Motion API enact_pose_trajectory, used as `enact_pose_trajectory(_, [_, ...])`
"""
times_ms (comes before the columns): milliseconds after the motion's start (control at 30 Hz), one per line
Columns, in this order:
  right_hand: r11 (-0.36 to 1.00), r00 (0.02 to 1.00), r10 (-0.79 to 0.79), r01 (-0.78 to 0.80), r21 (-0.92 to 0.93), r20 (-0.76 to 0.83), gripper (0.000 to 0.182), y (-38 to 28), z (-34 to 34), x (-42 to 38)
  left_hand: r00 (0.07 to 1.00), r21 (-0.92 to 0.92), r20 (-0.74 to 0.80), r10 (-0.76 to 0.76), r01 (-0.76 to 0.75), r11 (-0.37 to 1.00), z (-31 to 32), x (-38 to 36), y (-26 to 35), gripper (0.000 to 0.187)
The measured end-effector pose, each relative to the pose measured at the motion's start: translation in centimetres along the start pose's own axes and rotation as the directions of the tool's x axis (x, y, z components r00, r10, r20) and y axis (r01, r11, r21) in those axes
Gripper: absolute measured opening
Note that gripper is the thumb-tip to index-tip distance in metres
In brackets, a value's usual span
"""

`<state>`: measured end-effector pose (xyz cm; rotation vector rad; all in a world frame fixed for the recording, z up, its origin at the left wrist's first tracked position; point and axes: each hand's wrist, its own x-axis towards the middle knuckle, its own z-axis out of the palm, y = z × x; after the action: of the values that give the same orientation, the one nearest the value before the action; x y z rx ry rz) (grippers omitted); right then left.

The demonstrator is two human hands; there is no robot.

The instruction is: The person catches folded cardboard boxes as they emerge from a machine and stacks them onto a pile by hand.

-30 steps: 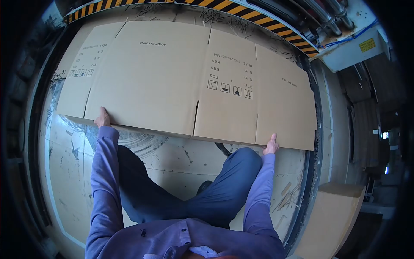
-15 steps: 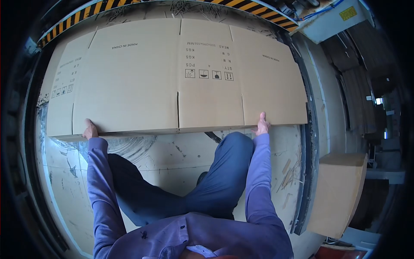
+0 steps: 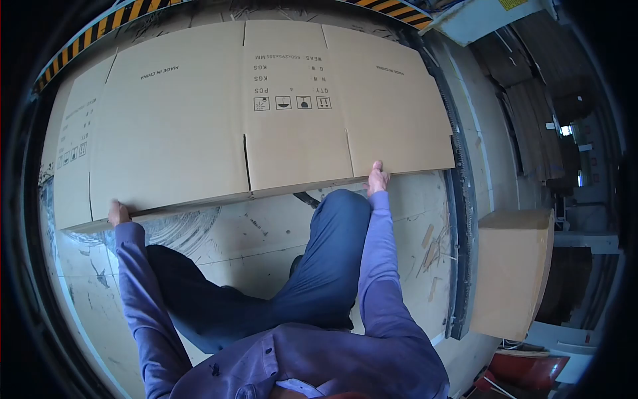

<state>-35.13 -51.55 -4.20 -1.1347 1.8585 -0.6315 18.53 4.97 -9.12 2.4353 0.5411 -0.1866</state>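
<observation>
A wide stack of flattened cardboard boxes (image 3: 179, 133) lies across the upper part of the view, its printed lettering and handling symbols upside down to me. Slots and creases divide the top sheet into panels. At the near edge on the left, my left hand (image 3: 119, 213) is closed on the cardboard, thumb on top. Further right along this edge, my right hand (image 3: 378, 178) grips it in the same way, thumb up. The fingers of both hands are mostly hidden under the edge. My knees are close below the stack.
A dark rail (image 3: 458, 266) runs along the right side. Beyond it stands a brown carton (image 3: 512, 276). Yellow-and-black striped edging (image 3: 109, 33) borders the far side. Cardboard scraps (image 3: 428, 249) lie on the pale floor (image 3: 266, 259) near the right rail.
The whole view has shifted and tilted slightly, so the cardboard, rail and carton all appear further left. Both hands keep their hold at the same places on the near edge.
</observation>
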Motion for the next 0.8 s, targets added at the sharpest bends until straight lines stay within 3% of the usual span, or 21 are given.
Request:
enact_pose_trajectory(100, [0.999, 1.0, -0.01, 0.01, -0.039, 0.013, 0.074, -1.6, -0.4, -2.2, 0.999, 0.001, -0.027, 0.04, -0.04, 0.999, 0.1, 0.7, -0.7, 0.066])
enact_pose_trajectory(200, [0.978, 0.987, -0.139, 0.125, -0.166, -0.078, 0.069, 0.2, 0.0, 0.5, 0.999, -0.027, -0.052, 0.016, -0.017, 0.999, -0.7, -1.5, 0.6, 0.065])
enact_pose_trajectory(300, [0.861, 0.88, -0.435, 0.343, -0.376, -0.193, 0.073, -0.9, -0.5, -1.1, 0.996, 0.001, -0.061, 0.063, -0.063, 0.998, -0.7, -1.3, 0.4, 0.065])
enact_pose_trajectory(333, [0.909, 0.894, -0.391, 0.337, -0.245, -0.22, 0.082, -1.5, -0.6, -2.0, 0.996, 0.022, -0.032, 0.085, -0.084, 0.996, -0.8, -1.2, 0.3, 0.064])
enact_pose_trajectory(367, [0.916, 0.897, -0.374, 0.318, -0.244, -0.235, 0.083, -1.2, -0.5, -1.4, 0.995, 0.045, -0.002, 0.105, -0.104, 0.994, -0.3, -0.3, -0.8, 0.064])
enact_pose_trajectory(433, [0.932, 0.909, -0.329, 0.267, -0.246, -0.257, 0.084, -0.2, 0.1, -0.4, 0.928, 0.366, 0.153, 0.339, -0.372, 0.853, 1.5, 2.9, -2.5, 0.053])
enact_pose_trajectory(500, [0.947, 0.93, -0.289, 0.243, -0.211, -0.227, 0.081, 0.3, 0.0, 0.4, 0.81, 0.579, 0.336, 0.48, -0.58, 0.574, 1.6, 1.7, -1.8, 0.047])
enact_pose_trajectory(567, [0.947, 0.942, -0.275, 0.23, -0.224, -0.192, 0.077, 1.0, 0.0, 1.7, 0.929, 0.277, 0.143, 0.341, -0.368, 0.888, 1.0, -0.7, -0.7, 0.052])
enact_pose_trajectory(600, [0.94, 0.944, -0.278, 0.23, -0.253, -0.175, 0.075, 1.5, 0.0, 2.5, 0.969, 0.084, 0.072, 0.236, -0.242, 0.967, 0.7, -2.3, 0.2, 0.055])
enact_pose_trajectory(667, [0.934, 0.939, -0.296, 0.246, -0.26, -0.176, 0.07, 2.1, -0.5, 3.3, 1.0, -0.317, -0.002, -0.017, 0.015, 0.948, 0.3, -3.6, 0.8, 0.06])
enact_pose_trajectory(733, [0.937, 0.922, -0.323, 0.281, -0.206, -0.211, 0.066, 2.5, -0.3, 3.4, 0.994, -0.438, -0.069, -0.086, 0.047, 0.898, 0.9, -2.5, 0.7, 0.068])
enact_pose_trajectory(800, [0.976, 0.952, -0.218, 0.214, -0.038, -0.214, 0.062, 0.9, -0.7, 0.5, 0.991, -0.597, -0.061, -0.121, 0.061, 0.8, -0.7, -5.1, 2.7, 0.079])
